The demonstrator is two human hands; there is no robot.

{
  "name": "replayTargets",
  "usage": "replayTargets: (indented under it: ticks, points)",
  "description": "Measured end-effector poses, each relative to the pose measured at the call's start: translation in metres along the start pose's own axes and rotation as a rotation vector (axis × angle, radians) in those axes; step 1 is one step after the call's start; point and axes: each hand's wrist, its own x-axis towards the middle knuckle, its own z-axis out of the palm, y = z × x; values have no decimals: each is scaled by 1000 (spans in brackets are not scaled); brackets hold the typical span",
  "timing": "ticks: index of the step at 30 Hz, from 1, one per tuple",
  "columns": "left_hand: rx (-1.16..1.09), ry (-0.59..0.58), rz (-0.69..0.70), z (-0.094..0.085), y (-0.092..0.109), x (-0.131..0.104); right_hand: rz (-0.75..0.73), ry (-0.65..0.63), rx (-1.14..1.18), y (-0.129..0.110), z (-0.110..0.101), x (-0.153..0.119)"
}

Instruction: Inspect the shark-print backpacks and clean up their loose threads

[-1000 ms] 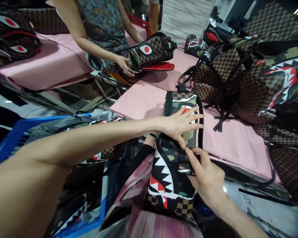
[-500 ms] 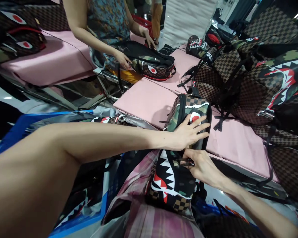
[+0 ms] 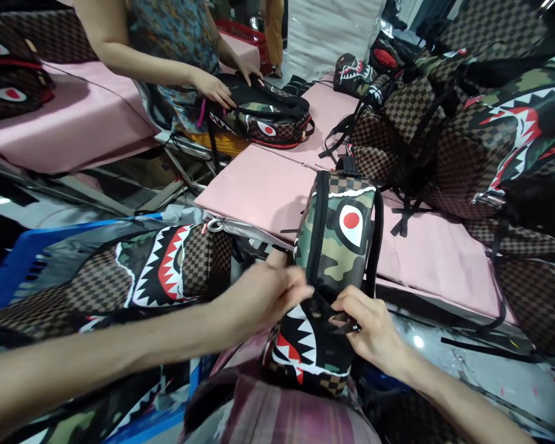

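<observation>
Backpack (image 3: 335, 246) propped against pink worktop (image 3: 259, 185); zipper edge gripped by left hand (image 3: 259, 296), pull pinched by right hand (image 3: 370, 330) fingers; steady drawing along the track is called for.

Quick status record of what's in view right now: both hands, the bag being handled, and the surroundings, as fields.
left hand: grips the left edge of the shark-face backpack
right hand: pinches a small dark part at the backpack's front, likely a zipper pull
backpack: propped upright between lap and pink table
right of it: pile of backpacks
left of it: blue crate holding more bags
co-worker: hand on another backpack
</observation>
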Motion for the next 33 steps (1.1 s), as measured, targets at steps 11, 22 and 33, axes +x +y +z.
replayTargets:
  ticks: [11, 22, 33]
  points:
    - [-1113, -173, -790, 51, -11, -2, -380, 94, -512, -12, 39, 1]
    - [-1381, 63, -743, 76, -9, -12, -394, 113, -553, -1, 40, -25]
    - [-1140, -106, -669, 67, 2, -14, -204, 177, -347, 4, 25, -38]
